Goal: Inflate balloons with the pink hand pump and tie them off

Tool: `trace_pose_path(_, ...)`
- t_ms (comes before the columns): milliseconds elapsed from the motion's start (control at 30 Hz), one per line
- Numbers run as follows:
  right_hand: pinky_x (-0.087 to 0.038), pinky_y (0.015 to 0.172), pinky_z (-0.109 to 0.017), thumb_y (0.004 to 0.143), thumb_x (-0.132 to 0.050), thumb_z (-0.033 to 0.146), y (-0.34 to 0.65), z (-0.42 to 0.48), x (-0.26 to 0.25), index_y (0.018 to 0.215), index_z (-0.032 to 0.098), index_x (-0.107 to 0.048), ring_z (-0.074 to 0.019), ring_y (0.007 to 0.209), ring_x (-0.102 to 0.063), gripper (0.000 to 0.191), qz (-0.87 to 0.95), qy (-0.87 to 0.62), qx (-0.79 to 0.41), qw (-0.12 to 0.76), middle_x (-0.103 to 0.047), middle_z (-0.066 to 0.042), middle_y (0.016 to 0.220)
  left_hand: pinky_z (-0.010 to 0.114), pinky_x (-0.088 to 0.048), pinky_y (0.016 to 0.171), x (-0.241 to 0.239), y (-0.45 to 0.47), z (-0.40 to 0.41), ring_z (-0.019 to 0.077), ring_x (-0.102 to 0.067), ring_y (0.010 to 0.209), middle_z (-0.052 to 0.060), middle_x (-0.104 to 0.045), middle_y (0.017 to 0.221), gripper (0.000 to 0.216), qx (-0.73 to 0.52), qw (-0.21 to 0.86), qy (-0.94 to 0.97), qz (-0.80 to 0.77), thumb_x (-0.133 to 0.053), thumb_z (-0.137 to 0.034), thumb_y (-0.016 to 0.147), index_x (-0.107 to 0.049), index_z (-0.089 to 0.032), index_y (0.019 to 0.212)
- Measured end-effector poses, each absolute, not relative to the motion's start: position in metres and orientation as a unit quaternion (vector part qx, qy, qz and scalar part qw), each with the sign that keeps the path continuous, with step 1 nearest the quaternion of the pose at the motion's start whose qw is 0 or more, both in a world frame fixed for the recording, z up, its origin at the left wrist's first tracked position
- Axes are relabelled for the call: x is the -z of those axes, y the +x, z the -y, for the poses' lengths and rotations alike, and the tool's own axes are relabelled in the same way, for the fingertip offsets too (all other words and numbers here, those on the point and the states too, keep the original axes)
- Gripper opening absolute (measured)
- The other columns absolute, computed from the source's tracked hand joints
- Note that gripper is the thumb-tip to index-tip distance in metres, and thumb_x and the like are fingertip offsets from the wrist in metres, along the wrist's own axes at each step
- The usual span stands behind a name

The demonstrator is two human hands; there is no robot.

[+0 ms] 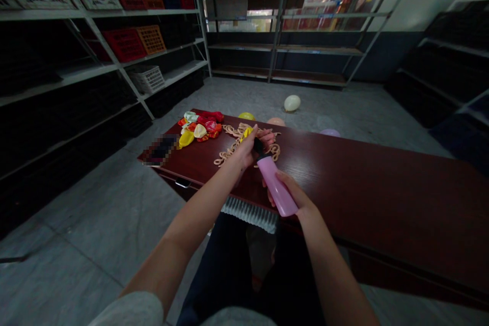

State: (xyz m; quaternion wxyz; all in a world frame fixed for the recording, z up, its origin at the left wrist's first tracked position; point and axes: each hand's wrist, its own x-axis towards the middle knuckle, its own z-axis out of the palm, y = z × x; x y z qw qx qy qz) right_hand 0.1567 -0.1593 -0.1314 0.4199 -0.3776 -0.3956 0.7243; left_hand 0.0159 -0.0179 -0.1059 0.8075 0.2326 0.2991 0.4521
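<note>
My right hand (286,189) is wrapped around the pink body of a balloon hand pump (275,183), which tilts away from me over the desk's front edge. Its black nozzle end (259,147) reaches into my left hand (252,148). That hand is curled, with a limp yellow balloon (246,133) at its thumb; how the balloon sits against the nozzle is hidden. Tan looped strands, perhaps long uninflated balloons (225,157), lie on the desk under and around my left hand. Farther left is a pile of flat red, yellow, white and pale green balloons (199,131).
The dark red desk (367,178) stretches to the right. A blurred flat object (162,150) lies at its left corner. Inflated white (292,103), yellow (246,116), peach (276,121) and purple (330,133) balloons are beyond it. Shelves with crates (151,79) stand left; more racks stand behind.
</note>
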Motion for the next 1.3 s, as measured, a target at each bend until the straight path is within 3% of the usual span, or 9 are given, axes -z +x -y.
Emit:
trace_pose_path(200,-0.048,0.038,-0.026,0.083,-0.068,0.059,0.156,0.16,0.132,0.093,0.022,-0.062,-0.0149,0.044,-0.06,0.039,0.408,-0.371,-0.717,0.426,-0.07,-0.002,0.07,0.033,-0.059,0.078,0.102,0.005,0.027,0.0212,-0.074,0.084,0.014,-0.077,0.097,0.028,-0.396,0.837,0.246,-0.287,-0.055,-0.034,0.1,-0.072,-0.014,0.108)
trace_pose_path(300,-0.048,0.039,-0.026,0.081,-0.072,0.059,0.154,0.157,0.135,0.098,0.022,-0.062,-0.0149,0.046,-0.061,0.042,0.411,-0.377,-0.714,0.423,-0.072,-0.002,0.075,0.03,-0.058,0.072,0.087,-0.009,0.033,0.0164,-0.07,0.07,0.007,-0.073,0.079,0.02,-0.393,0.851,0.225,-0.268,-0.058,-0.028,0.099,-0.071,-0.014,0.104)
trace_pose_path(467,-0.052,0.045,-0.027,0.079,-0.075,0.059,0.151,0.155,0.137,0.103,0.022,-0.063,-0.0141,0.052,-0.063,0.045,0.437,-0.38,-0.693,0.429,-0.072,-0.002,0.084,0.022,-0.042,0.044,0.063,-0.015,0.038,0.0071,-0.037,0.037,-0.008,-0.04,0.048,0.041,-0.397,0.857,0.218,-0.246,-0.069,-0.053,0.089,-0.071,-0.013,0.097)
trace_pose_path(567,-0.052,0.053,-0.026,0.083,-0.071,0.06,0.148,0.157,0.134,0.102,0.02,-0.063,-0.0136,0.057,-0.063,0.045,0.46,-0.386,-0.685,0.413,-0.071,-0.003,0.082,0.02,-0.028,0.038,0.055,-0.009,0.038,0.0051,-0.025,0.034,-0.009,-0.034,0.045,0.05,-0.416,0.832,0.244,-0.273,-0.065,-0.062,0.088,-0.072,-0.013,0.095)
trace_pose_path(700,-0.051,0.057,-0.027,0.079,-0.072,0.063,0.144,0.154,0.135,0.103,0.021,-0.06,-0.0138,0.059,-0.061,0.05,0.484,-0.423,-0.658,0.392,-0.068,0.0,0.074,0.018,-0.021,0.038,0.052,0.0,0.038,0.0041,-0.022,0.033,-0.009,-0.032,0.045,0.045,-0.461,0.786,0.264,-0.317,-0.059,-0.056,0.093,-0.071,-0.013,0.094)
trace_pose_path(867,-0.053,0.064,-0.033,0.069,-0.081,0.048,0.149,0.139,0.14,0.119,0.022,-0.061,-0.0194,0.068,-0.067,0.06,0.601,-0.568,-0.443,0.347,-0.072,-0.001,0.084,0.018,-0.019,0.037,0.054,0.004,0.034,0.0045,-0.022,0.032,-0.008,-0.03,0.045,0.039,-0.502,0.759,0.229,-0.345,-0.046,-0.038,0.103,-0.067,-0.011,0.084)
trace_pose_path(967,-0.052,0.072,-0.035,0.075,-0.077,0.045,0.156,0.137,0.137,0.128,0.023,-0.062,-0.0256,0.087,-0.072,0.059,0.677,-0.617,-0.253,0.311,-0.077,-0.007,0.103,0.019,-0.017,0.036,0.053,0.004,0.028,0.0048,-0.022,0.032,-0.008,-0.029,0.046,0.036,-0.537,0.741,0.199,-0.35,-0.044,-0.032,0.102,-0.064,-0.011,0.08)
trace_pose_path(1067,-0.051,0.069,-0.034,0.082,-0.071,0.048,0.163,0.138,0.134,0.133,0.025,-0.059,-0.0287,0.09,-0.073,0.057,0.713,-0.641,-0.116,0.261,-0.077,-0.008,0.109,0.018,-0.017,0.036,0.048,0.001,0.02,0.0047,-0.023,0.032,-0.009,-0.029,0.047,0.033,-0.585,0.709,0.175,-0.354,-0.043,-0.029,0.102,-0.063,-0.012,0.082)
trace_pose_path(1300,-0.051,0.072,-0.033,0.088,-0.068,0.039,0.187,0.134,0.147,0.129,0.02,-0.059,-0.0271,0.098,-0.073,0.046,0.742,-0.621,0.06,0.246,-0.075,-0.009,0.115,0.018,-0.018,0.036,0.025,-0.022,0.003,0.005,-0.026,0.033,-0.007,-0.033,0.05,0.032,-0.644,0.66,0.162,-0.352,-0.043,-0.032,0.104,-0.064,-0.013,0.089)
